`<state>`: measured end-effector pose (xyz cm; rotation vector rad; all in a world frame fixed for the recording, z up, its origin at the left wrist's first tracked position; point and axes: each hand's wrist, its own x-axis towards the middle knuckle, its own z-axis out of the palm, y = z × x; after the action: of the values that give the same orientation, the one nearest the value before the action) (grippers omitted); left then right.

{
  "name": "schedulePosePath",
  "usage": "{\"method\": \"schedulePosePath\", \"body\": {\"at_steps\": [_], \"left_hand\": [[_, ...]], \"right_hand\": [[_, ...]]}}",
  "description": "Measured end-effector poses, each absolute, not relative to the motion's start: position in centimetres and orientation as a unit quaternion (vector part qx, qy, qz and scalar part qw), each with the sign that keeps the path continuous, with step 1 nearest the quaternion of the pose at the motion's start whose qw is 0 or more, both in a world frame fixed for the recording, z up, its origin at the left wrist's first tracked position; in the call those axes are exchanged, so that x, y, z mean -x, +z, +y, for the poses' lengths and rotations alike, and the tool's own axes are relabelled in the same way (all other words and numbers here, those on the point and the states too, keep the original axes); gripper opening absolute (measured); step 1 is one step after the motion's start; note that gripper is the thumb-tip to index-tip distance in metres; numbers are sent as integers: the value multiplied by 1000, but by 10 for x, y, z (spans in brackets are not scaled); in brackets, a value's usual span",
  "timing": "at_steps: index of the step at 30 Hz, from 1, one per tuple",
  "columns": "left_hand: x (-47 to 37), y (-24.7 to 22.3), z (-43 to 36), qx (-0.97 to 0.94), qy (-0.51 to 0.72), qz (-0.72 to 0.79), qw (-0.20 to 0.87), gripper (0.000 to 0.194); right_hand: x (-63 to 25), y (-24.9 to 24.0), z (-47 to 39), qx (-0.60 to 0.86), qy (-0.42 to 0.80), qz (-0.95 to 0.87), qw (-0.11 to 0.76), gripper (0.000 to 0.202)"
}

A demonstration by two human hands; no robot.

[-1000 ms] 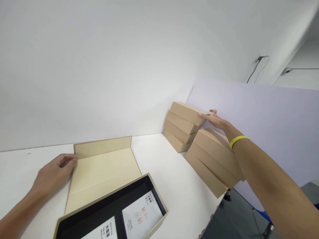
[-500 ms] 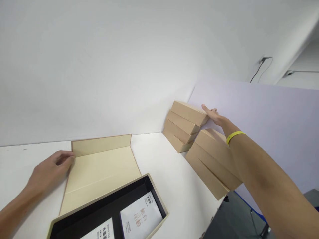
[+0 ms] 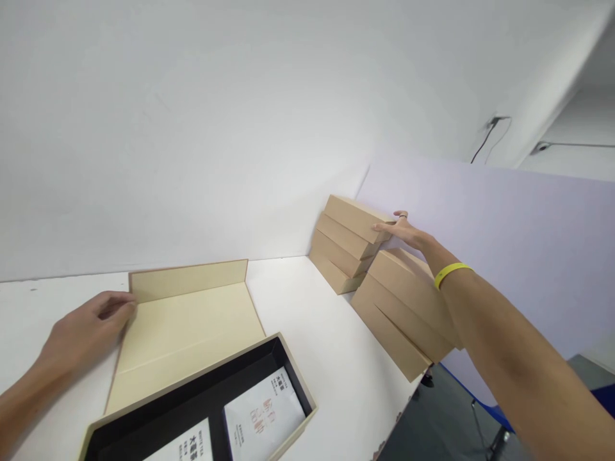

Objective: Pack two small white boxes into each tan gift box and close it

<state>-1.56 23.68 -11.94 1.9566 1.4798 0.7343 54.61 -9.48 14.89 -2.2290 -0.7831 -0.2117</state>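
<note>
Clock face centred on the open box.

1. Open box (image 3: 235, 376), cream outside, black inside, one, on the white table (image 3: 336, 358). Contains two white cartons: the first carton (image 3: 264, 413) toward 3 o'clock, the second carton (image 3: 187, 443) at its 8 o'clock, only partly seen.
2. Lid (image 3: 185, 320), cream, folded back at 12 o'clock, its end flap raised before the wall (image 3: 240, 128).
3. Left hand (image 3: 89, 323), at 10 o'clock. Fingers curled, thumb and forefinger closed on the lid's edge beside the flap's fold.
4. Rear stack (image 3: 339, 253), four tan boxes, unevenly piled, at 2 o'clock.
5. Right hand (image 3: 396, 227), also at 2 o'clock, at the end corner of the top box (image 3: 353, 218). Fingers spread apart; whether they grip it, I cannot tell. Yellow wristband (image 3: 451, 272) on this arm.
6. Front stack (image 3: 401, 310), tan boxes, between 2 and 3 o'clock, partly behind the right forearm (image 3: 504, 339).
</note>
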Motion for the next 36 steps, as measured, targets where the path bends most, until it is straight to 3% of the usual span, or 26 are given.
{"method": "schedulePosePath", "body": {"at_steps": [4,7,9,12,15,18,21,31,36], "left_hand": [[16,-119,236,-736,269,550,287,37],[14,-115,234,-741,256,552,282,39],[12,-112,233,-746,246,555,275,40],[10,-110,232,-743,238,565,270,40],[9,-110,232,-741,233,571,267,41],[9,-111,232,-748,230,568,255,41],[7,-113,232,-748,235,568,249,41],[0,-116,234,-754,240,572,219,42],[-3,-123,242,-757,237,577,194,42]], "right_hand": [[-513,157,-86,860,-116,-356,346,81],[-472,156,-79,810,-122,-480,313,112],[-441,143,-76,771,-98,-564,279,120],[-402,96,-74,741,-67,-621,247,110],[-379,21,-76,768,-77,-572,277,107],[-373,-50,-75,827,-82,-450,326,82],[-380,-89,-67,852,-73,-381,352,65],[-406,-87,-52,844,-109,-381,361,59],[-413,-60,-47,820,-155,-432,342,53]]}}
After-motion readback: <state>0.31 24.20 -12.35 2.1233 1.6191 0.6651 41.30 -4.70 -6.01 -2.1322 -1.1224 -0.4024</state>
